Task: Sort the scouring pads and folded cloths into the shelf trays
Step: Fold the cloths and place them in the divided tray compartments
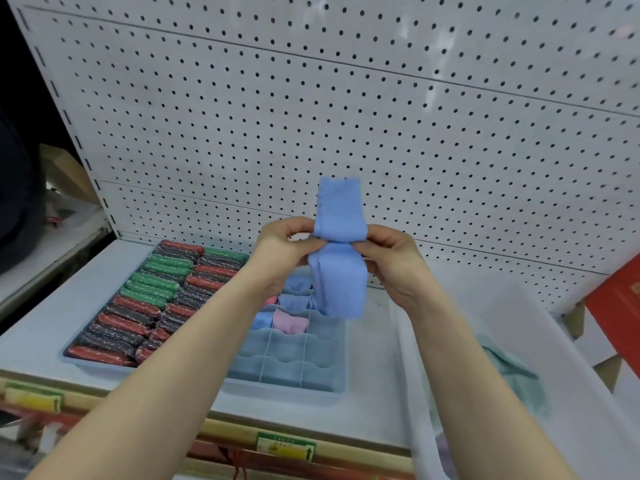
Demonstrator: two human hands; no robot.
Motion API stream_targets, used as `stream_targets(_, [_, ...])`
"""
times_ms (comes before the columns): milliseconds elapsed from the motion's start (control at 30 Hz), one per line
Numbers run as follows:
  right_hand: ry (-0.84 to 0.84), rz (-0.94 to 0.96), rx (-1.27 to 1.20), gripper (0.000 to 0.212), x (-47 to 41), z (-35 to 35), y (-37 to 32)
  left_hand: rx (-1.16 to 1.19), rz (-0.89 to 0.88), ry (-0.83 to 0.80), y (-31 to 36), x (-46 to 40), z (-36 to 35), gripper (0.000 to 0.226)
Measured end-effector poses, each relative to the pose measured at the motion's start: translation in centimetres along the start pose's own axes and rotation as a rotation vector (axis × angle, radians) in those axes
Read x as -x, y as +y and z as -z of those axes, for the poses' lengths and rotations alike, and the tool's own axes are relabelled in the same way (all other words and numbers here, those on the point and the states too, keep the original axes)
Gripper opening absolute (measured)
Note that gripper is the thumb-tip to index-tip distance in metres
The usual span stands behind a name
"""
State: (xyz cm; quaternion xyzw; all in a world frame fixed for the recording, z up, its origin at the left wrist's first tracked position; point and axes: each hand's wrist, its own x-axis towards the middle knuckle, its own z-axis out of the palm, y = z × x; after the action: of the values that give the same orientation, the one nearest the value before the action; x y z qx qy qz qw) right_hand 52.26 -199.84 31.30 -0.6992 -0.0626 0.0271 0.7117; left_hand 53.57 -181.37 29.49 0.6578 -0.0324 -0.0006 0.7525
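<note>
Left hand: the left hand is raised above the shelf, fingers curled, and the left edge of the cloth's waist is pinched between thumb and fingertips.
Right hand: the right hand is held level with the left, and the right edge of the same waist is pinched by its curled fingers.
Held item: a soft light-blue folded cloth is gripped at its middle by both hands; one end stands upright above the fingers and the other end hangs below them, over the divided tray.
Divided tray: a pale-blue translucent plastic tray with a grid of compartments is set on the shelf; small folded blue cloths and a pink cloth are seen in its rear cells, while the near cells show only their floors.
Pad tray: a shallow pale-blue tray stands just left of the divided tray and is packed in rows with red, green and dark glittery scouring pads.
Supply bin: a white translucent plastic bin lies to the right; a pale-green cloth is visible through its wall, blurred.
Shelf: the white shelf board is backed by a white perforated pegboard panel.
Shelf edge: yellow and green price labels are fixed along the front rail; print not legible.
Right margin: a red box is partly in view.
</note>
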Motion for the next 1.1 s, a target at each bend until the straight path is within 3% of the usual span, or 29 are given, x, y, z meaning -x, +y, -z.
stream_targets(100, [-0.020,0.122,0.038,0.045,-0.2,-0.1,-0.7,0.009,-0.079,0.002,1.0,0.0,-0.1,0.040])
stream_targets(200, [0.002,0.171,0.095,0.057,-0.3,0.0,-1.0,0.131,0.010,-0.056,1.1,-0.1,0.0,0.025])
stream_targets(267, [0.049,0.182,0.117,0.055,-0.2,0.0,-1.0,0.125,0.129,-0.137,0.8,0.3,0.2,0.024])
stream_targets(367, [0.090,0.163,0.071,0.047,-0.1,-0.4,-1.0,-0.038,0.113,-0.200,-0.6,0.9,0.4,0.030])
stream_targets(533, [-0.001,-0.059,0.032,0.030,1.1,-1.3,0.3,0.061,0.063,0.003,-0.9,1.0,0.7,0.012])
stream_targets(600, [-0.018,-0.037,0.080,0.037,1.7,-1.6,1.3,0.061,0.062,0.030,-0.7,1.1,0.8,0.012])
stream_targets(700, [0.013,0.033,0.057,0.024,1.8,-2.0,2.0,0.010,0.129,-0.017,-0.5,1.5,0.9,0.028])
stream_targets(833, [-0.185,0.043,0.015,0.044,2.0,-1.1,1.8,0.015,0.120,0.024,-0.6,1.4,1.4,0.034])
stream_targets(933, [-0.308,0.146,0.157,0.048,2.3,-0.4,1.6,0.096,0.138,0.018,-0.3,1.4,1.6,0.033])
stream_targets(1000, [-0.247,0.161,0.181,0.041,2.1,-0.6,1.6,0.136,0.149,-0.005,-0.4,1.4,1.5,0.030])
stream_targets(1100, [-0.068,0.156,0.136,0.013,1.7,-0.9,1.7,0.128,0.141,-0.070,-0.7,1.6,1.3,0.027])
